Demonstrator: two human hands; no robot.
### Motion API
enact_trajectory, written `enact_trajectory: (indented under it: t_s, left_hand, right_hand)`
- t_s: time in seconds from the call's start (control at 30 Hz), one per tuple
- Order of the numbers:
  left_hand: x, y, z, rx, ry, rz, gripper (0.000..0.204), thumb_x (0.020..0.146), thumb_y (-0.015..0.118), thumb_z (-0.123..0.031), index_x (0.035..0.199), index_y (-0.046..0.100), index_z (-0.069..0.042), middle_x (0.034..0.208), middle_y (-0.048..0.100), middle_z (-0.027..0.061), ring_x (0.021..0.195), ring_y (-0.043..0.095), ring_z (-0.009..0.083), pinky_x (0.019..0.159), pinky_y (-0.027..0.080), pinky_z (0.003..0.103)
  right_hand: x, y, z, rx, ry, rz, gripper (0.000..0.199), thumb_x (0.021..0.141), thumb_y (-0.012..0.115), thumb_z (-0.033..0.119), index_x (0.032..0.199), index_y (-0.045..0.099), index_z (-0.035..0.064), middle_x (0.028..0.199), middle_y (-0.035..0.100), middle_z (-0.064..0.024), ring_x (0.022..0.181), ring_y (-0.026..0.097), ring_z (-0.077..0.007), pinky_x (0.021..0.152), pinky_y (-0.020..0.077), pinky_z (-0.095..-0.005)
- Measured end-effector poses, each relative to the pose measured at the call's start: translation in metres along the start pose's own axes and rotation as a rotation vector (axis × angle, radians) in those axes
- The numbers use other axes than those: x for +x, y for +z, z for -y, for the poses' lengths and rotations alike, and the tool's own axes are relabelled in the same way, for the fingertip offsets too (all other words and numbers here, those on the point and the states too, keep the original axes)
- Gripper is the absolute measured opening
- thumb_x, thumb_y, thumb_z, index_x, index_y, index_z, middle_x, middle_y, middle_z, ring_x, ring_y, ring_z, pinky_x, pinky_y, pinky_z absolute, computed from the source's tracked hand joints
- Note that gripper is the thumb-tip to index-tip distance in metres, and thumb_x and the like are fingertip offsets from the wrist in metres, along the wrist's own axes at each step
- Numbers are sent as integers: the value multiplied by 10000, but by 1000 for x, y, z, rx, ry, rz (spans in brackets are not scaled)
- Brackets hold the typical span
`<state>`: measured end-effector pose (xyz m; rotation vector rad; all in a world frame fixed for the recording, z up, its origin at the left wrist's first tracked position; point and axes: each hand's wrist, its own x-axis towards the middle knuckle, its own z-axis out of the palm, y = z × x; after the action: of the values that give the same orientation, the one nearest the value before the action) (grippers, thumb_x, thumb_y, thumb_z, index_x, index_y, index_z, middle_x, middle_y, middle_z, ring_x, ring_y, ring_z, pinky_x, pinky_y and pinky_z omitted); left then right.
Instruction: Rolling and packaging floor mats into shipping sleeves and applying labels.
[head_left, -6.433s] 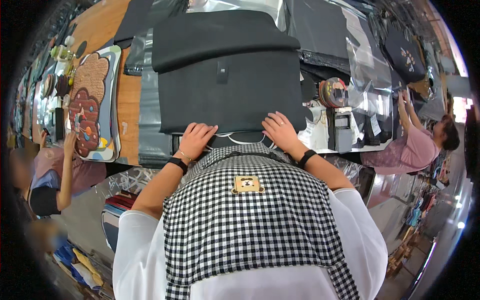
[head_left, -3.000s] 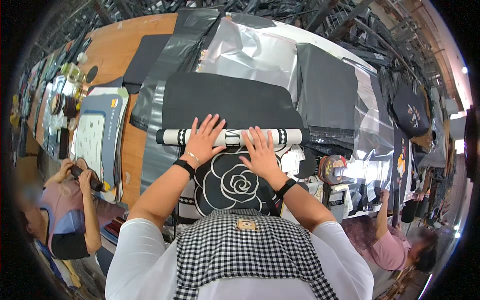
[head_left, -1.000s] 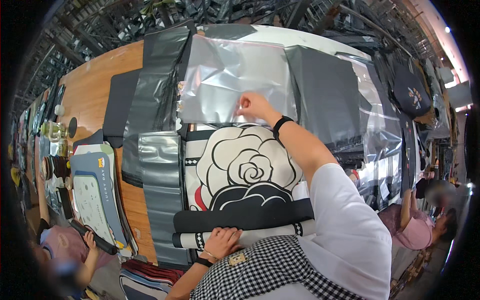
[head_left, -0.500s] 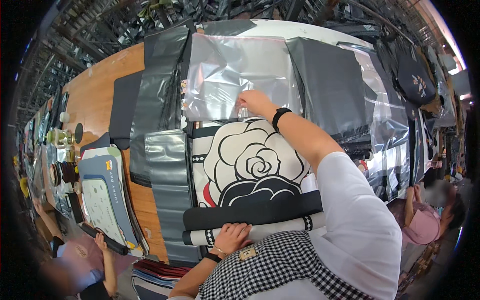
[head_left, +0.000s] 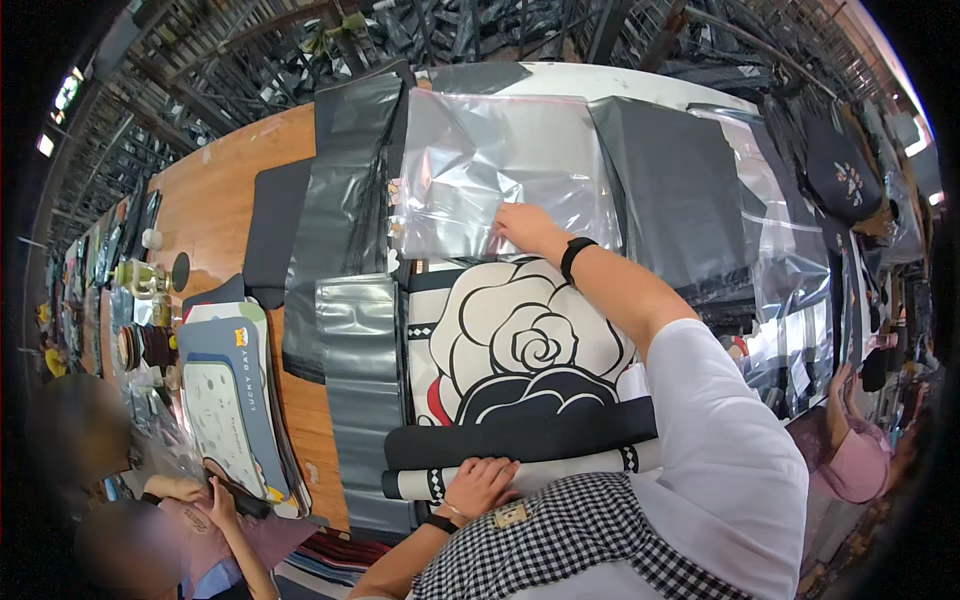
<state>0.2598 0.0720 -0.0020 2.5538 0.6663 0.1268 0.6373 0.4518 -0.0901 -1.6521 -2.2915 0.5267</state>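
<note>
A mat with a large cream and black flower (head_left: pixel 535 345) lies in front of me, its near end rolled or folded up into a black and white roll (head_left: pixel 590 438). My left hand (head_left: pixel 480 487) rests on this roll with fingers laid out over it. Beyond the mat's far edge, a stack of clear plastic bags (head_left: pixel 510 145) lies on the table. At the near edge of the stack my right hand (head_left: pixel 525 228) is closed, its fingertips pinching the clear plastic. The exact grip is partly hidden by the fingers.
Dark grey plastic bags (head_left: pixel 365 350) lie left of the mat, and more grey bags (head_left: pixel 675 190) sit at the right. A pile of printed mats (head_left: pixel 215 390) is on the wooden table (head_left: pixel 220 190). One co-worker (head_left: pixel 215 535) is at lower left, another (head_left: pixel 850 455) at right.
My view has shifted slightly, so the scene sits lower and more to the right. Both hands keep nearly the same places. The lower-left co-worker's hands have come together.
</note>
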Motion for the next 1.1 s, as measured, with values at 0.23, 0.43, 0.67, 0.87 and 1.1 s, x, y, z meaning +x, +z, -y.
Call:
enact_trajectory:
  t_s: [0.23, 0.43, 0.67, 0.87, 1.1]
  left_hand:
    - [3, 1, -2, -17, 28, -12, 600, 968, 717, -451, 1458, 612, -121, 1345, 645, 60, 1178, 624, 240, 1030, 454, 398]
    - [-6, 3, -7, -53, -8, -21, 566, 1010, 642, -455, 1462, 614, -116, 1356, 640, 74, 1221, 600, 262, 1080, 427, 423]
    - [-12, 11, -6, 97, 56, -221, 577, 1006, 649, -418, 1537, 567, -206, 1580, 480, 139, 1507, 422, 327, 1262, 299, 551]
    - [-20, 37, -13, 316, 11, -523, 641, 964, 707, -549, 1546, 527, -349, 1689, 323, 125, 1606, 245, 377, 1279, 93, 721]
    - [-12, 11, -39, 224, -241, -354, 812, 897, 745, -547, 1611, 480, -265, 1718, 333, 140, 1614, 248, 354, 1277, 74, 719]
  right_hand:
    - [25, -109, -98, 860, 333, -927, 193, 1019, 610, 188, 946, 689, 27, 976, 689, -42, 957, 642, -187, 869, 530, -371]
    - [-39, -176, 52, 654, 179, 74, 214, 1035, 591, 226, 1060, 707, 47, 1134, 721, -53, 1069, 644, -199, 1005, 498, -384]
    - [-191, -99, 234, 155, -268, 93, 143, 974, 636, 208, 1008, 669, 74, 1473, 598, -95, 1426, 499, -329, 1216, 313, -670]
    - [-299, -6, 266, -214, -415, 180, 185, 970, 661, 226, 1112, 718, 121, 1554, 555, -51, 1538, 400, -292, 1239, 172, -787]
    - [-357, -52, 217, -428, -115, 2, 276, 921, 695, 181, 1189, 704, 115, 1588, 526, -82, 1525, 408, -349, 1236, 211, -754]
